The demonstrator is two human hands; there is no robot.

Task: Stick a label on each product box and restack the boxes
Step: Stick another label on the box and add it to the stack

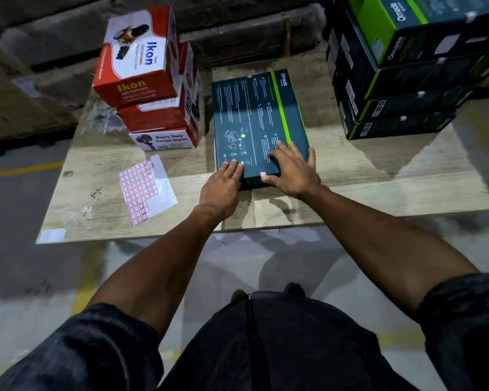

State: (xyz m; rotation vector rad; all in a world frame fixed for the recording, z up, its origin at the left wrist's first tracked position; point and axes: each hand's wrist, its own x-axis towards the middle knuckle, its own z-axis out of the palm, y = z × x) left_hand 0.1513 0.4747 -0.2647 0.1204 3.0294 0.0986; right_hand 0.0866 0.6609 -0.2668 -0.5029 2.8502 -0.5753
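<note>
A dark teal product box (259, 117) with a green stripe lies flat in the middle of the wooden board (350, 176). My left hand (223, 184) rests its fingertips on the box's near left corner. My right hand (291, 167) lies flat with spread fingers on the near right part of the box top. A small label (263, 173) sits at the box's near edge by my right thumb. A sheet of red-bordered labels (141, 189) lies on the board to the left, partly peeled.
A stack of three red-and-white tape dispenser boxes (150, 88) stands at the back left. Several dark teal and green boxes (393, 80) are stacked at the right. The board lies on a grey floor with yellow lines (23, 170). Cardboard cartons sit behind.
</note>
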